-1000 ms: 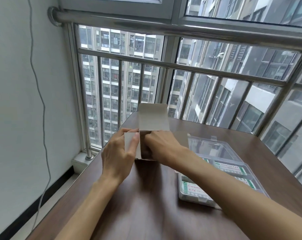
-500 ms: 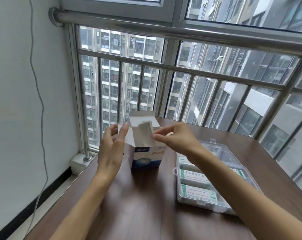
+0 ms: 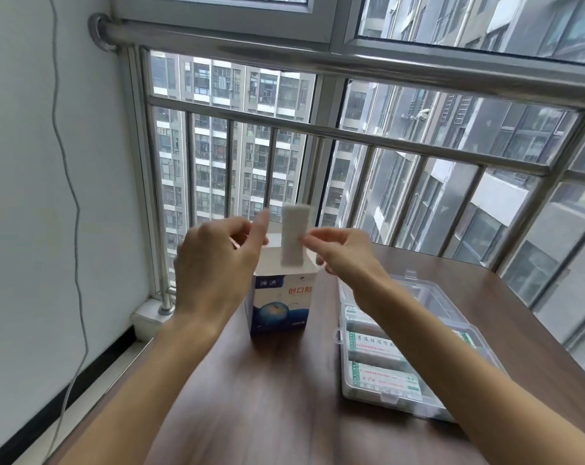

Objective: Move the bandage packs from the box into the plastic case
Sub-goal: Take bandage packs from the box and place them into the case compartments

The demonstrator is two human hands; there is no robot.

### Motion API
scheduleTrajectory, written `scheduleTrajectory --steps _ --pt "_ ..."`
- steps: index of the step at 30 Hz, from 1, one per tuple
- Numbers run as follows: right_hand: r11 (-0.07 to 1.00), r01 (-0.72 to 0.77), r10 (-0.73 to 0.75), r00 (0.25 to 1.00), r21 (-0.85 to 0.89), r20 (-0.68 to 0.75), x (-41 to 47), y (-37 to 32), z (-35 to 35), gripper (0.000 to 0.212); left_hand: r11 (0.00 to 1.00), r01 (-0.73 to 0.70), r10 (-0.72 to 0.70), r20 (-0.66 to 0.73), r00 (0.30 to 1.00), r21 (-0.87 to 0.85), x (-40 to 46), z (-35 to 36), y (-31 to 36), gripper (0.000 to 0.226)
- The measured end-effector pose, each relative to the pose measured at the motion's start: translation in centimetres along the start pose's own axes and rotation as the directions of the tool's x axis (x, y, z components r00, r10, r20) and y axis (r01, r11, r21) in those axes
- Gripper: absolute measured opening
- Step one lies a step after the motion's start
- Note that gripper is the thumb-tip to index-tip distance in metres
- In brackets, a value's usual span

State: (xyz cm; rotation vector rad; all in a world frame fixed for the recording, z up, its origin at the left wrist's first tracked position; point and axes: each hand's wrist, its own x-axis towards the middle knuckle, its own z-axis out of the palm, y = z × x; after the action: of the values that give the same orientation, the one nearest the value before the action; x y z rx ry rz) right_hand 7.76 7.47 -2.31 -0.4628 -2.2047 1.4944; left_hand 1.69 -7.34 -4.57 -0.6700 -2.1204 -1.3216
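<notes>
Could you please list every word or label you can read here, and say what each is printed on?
"创口贴", red, on the front of the blue-and-white cardboard box.
Top-left word on that box: blurred, unreadable.
Green-and-white labels on packs inside the clear plastic case: too blurred to read.

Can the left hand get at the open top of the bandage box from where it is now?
Probably yes. The left hand hovers just left of the box, fingers loosely spread and holding nothing. The bandage pack, pinched by the right hand, is lifted almost clear above the opening, so it could partly crowd the way.
</notes>
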Motion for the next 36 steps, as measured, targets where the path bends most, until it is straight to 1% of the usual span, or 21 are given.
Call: scheduleTrajectory --steps 2,3,5,6,7,8,10,13,15,16,17,18,19,20,21,22,23,26,28,31,36 --pt "0.951 0.303 -0.309 0.941 -0.064 -0.139 -0.6 0.0 -0.4 0.016 0.960 0.191 -0.150 0.202 0.968 -0.205 0.3 -0.7 1.6 0.069" --pt "0.870 0.468 -0.490 0.850 -0.154 -0.190 -1.1 0.0 -0.9 0.016 0.883 0.361 -0.229 0.395 0.890 -0.300 0.4 -0.8 2.0 0.078" --pt "0.632 0.680 -0.763 0.628 -0.371 -0.150 -2.1 0.3 -2.2 0.017 0.656 0.693 -0.252 0.780 0.573 -0.298 0.4 -1.2 2.4 0.093" --pt "0.515 0.724 -0.837 0.540 -0.458 -0.088 -2.8 0.7 -2.8 0.018 0.565 0.784 -0.193 0.882 0.430 -0.259 0.3 -1.4 2.6 0.095" --pt "0.406 0.746 -0.884 0.466 -0.528 -0.021 -3.2 1.2 -3.3 0.016 0.503 0.834 -0.123 0.936 0.331 -0.228 0.2 -1.4 2.6 0.091" --pt "0.303 0.750 -0.914 0.403 -0.588 0.044 -3.8 1.8 -4.0 0.013 0.460 0.863 -0.062 0.962 0.265 -0.208 0.0 -1.3 2.9 0.083" --pt "0.119 0.711 -0.935 0.316 -0.693 0.163 -4.5 3.1 -5.2 0.008 0.432 0.879 0.009 0.976 0.219 -0.201 -0.6 -0.8 3.8 0.055" --pt "-0.002 0.676 -0.914 0.298 -0.737 0.277 -4.9 4.5 -6.6 0.017 0.433 0.875 -0.002 0.970 0.243 -0.218 -1.2 0.1 4.5 0.030" --pt "-0.004 0.651 -0.883 0.354 -0.759 0.309 -5.4 5.5 -7.6 0.022 0.475 0.849 -0.020 0.961 0.275 -0.233 -1.6 0.9 5.0 0.025" --pt "0.061 0.638 -0.868 0.414 -0.767 0.275 -5.7 5.8 -7.7 0.028 0.511 0.824 -0.035 0.952 0.305 -0.245 -1.9 1.2 5.2 0.023" --pt "0.235 0.608 -0.846 0.513 -0.758 0.149 -6.1 6.0 -7.7 0.033 0.545 0.795 -0.046 0.937 0.346 -0.267 -2.3 1.7 5.4 0.022" --pt "0.501 0.542 -0.764 0.643 -0.675 -0.051 -6.7 6.0 -7.7 0.034 0.566 0.770 -0.057 0.918 0.392 -0.294 -2.8 2.4 5.9 0.021" --pt "0.781 0.433 -0.572 0.786 -0.450 -0.236 -7.1 5.6 -7.4 0.030 0.576 0.748 -0.064 0.894 0.444 -0.330 -3.4 3.0 6.2 0.021" --pt "0.953 0.268 -0.299 0.909 -0.142 -0.292 -7.4 5.2 -7.1 0.028 0.585 0.720 -0.063 0.864 0.499 -0.373 -4.1 3.7 6.6 0.021" --pt "0.988 0.087 -0.054 0.968 0.128 -0.244 -7.5 4.9 -6.9 0.029 0.593 0.688 -0.057 0.830 0.555 -0.419 -4.7 4.5 6.8 0.021" --pt "0.964 -0.025 0.080 0.977 0.264 -0.196 -7.4 5.1 -6.9 0.029 0.590 0.662 -0.054 0.796 0.603 -0.462 -5.5 5.2 7.2 0.020" --pt "0.951 -0.064 0.126 0.973 0.301 -0.191 -7.1 5.4 -6.9 0.026 0.577 0.646 -0.063 0.761 0.646 -0.500 -6.1 5.8 7.5 0.019" --pt "0.913 -0.080 0.195 0.947 0.400 -0.255 -6.8 5.3 -6.8 0.020 0.581 0.599 -0.117 0.672 0.731 -0.551 -7.1 7.0 8.2 0.015" --pt "0.881 -0.076 0.223 0.937 0.466 -0.269 -6.6 5.2 -6.9 0.018 0.577 0.595 -0.131 0.655 0.744 -0.560 -7.3 7.6 8.5 0.013" --pt "0.861 -0.063 0.236 0.928 0.505 -0.287 -6.3 5.0 -6.8 0.015 0.527 0.638 -0.150 0.678 0.720 -0.561 -7.0 7.9 8.5 0.018" --pt "0.823 -0.040 0.240 0.929 0.566 -0.283 -5.9 4.9 -6.1 0.018 0.560 0.562 -0.099 0.624 0.775 -0.609 -6.9 8.2 8.0 0.014"
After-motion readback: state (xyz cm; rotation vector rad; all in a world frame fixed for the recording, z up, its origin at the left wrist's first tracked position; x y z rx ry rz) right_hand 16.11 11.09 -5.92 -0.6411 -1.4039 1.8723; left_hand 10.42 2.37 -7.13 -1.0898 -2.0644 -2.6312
